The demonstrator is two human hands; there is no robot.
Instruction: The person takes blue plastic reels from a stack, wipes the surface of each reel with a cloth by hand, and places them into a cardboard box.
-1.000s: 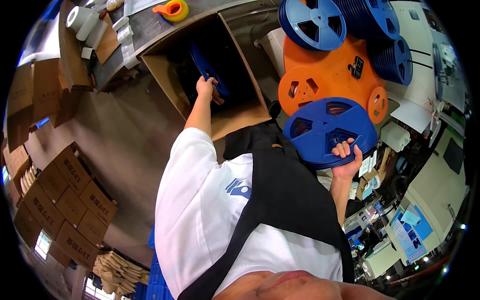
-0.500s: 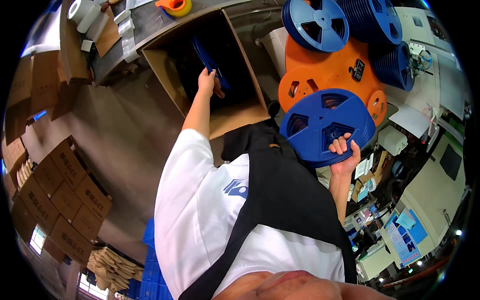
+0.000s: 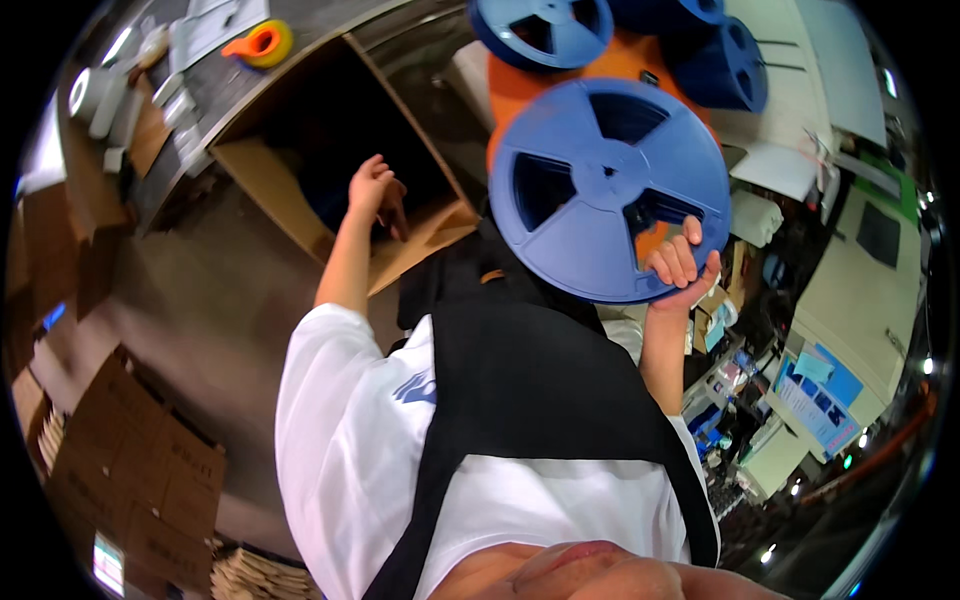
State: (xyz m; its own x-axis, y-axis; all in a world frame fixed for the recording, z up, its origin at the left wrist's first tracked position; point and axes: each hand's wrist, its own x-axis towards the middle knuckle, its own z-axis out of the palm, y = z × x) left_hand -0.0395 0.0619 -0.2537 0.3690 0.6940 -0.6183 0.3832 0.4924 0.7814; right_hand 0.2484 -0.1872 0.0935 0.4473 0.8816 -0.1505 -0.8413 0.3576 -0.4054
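Observation:
My right hand [image 3: 680,265] grips the lower right rim of a blue spoked reel [image 3: 600,160]. Its fingers reach through a cut-out, and the reel's broad face is turned up toward me. Whether more than one reel is in this grasp, I cannot tell. My left hand [image 3: 378,198] is at the mouth of a deep cardboard box [image 3: 268,185], its fingers apart and nothing seen in them. Inside, the box is very dark; only a faint dark blue shape shows behind the left wrist.
More blue reels [image 3: 540,30] stand stacked behind on an orange surface [image 3: 500,95]. An orange and yellow tape roll [image 3: 262,44] lies on the grey table [image 3: 215,85], beside white rolls [image 3: 92,95]. Stacked cartons [image 3: 130,460] are at lower left, pale machinery [image 3: 855,290] at right.
My left hand has let go of the blue reel in the box and its fingers have spread. My right hand has raised a blue reel closer. The whole view has shifted.

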